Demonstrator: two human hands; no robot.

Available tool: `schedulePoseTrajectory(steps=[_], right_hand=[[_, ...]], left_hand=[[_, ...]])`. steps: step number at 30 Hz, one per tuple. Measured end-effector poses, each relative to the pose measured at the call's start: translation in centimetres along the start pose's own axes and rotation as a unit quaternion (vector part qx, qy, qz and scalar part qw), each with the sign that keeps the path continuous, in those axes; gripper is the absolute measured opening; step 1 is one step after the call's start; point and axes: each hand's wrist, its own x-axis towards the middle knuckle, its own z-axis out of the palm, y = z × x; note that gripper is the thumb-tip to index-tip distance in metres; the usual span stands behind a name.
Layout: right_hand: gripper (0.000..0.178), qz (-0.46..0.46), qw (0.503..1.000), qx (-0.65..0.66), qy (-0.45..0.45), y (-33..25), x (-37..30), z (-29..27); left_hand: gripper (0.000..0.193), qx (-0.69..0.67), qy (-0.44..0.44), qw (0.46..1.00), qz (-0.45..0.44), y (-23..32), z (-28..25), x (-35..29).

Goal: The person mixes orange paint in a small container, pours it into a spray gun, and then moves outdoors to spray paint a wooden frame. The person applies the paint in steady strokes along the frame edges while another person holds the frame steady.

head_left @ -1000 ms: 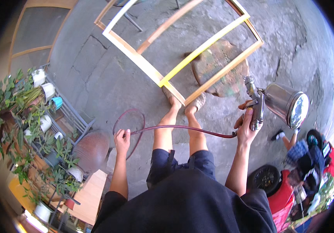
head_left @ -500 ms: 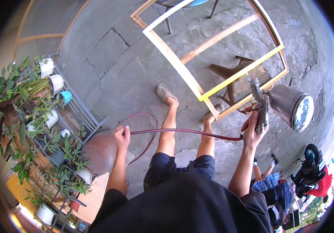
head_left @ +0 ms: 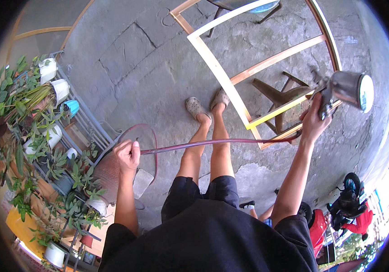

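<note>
Holding hose [head_left: 194, 144] w/ L hand [head_left: 127, 156], spray gun [head_left: 342, 88] w/ R hand [head_left: 315, 123]

Cracked grey floor [head_left: 158, 77], potted plants [head_left: 18, 106] on slatted grey rack [head_left: 96, 128], wood-framed panel [head_left: 43, 31]

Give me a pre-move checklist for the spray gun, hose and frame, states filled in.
1. Spray gun gripped: ok, the right hand holds it.
2. Trigger released: cannot tell, the fingers and gun are blurred.
3. Hose free of sharp kinks between the hands: ok, the left hand holds it and that stretch runs in a gentle curve.
4. Contents of the metal cup sufficient: cannot tell, its walls are opaque.
5. Wooden frame steadily supported: cannot tell, a stool shows through it, but contact is unclear.
6. No other people in view: not ok, a person in red shows at lower right.
</note>
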Motion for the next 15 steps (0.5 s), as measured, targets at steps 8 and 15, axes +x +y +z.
schedulePoseTrajectory(steps=[8, 15], right_hand=[[0.034, -0.022, 0.999, 0.032, 0.007, 1.2, 7.1, 8.1], [0.022, -0.027, 0.965, 0.038, -0.257, 1.7, 0.9, 13.2]], left_hand=[[0.037, -0.011, 0.014, 0.998, -0.065, 2.4, 0.5, 4.5], [0.040, 0.024, 0.042, 0.996, -0.075, 1.5, -0.6, 5.3]])
